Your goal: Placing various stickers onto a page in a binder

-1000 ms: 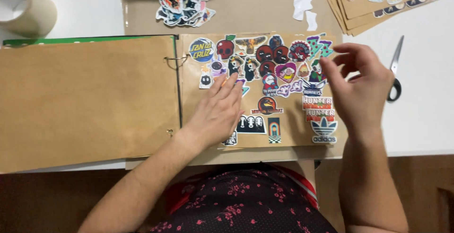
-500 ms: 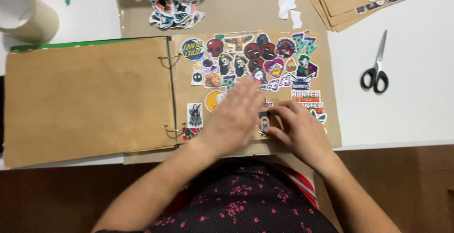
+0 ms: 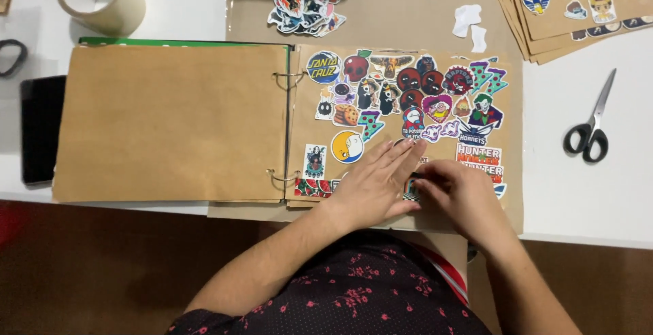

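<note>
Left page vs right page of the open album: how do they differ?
The left page is bare brown paper; the right page is crowded with colourful stickers. Nothing rests on the left page, while the left hand lies flat on the right page and the right hand pinches at a sticker by its lower edge. Both are brown kraft sheets on the same metal rings.
</note>
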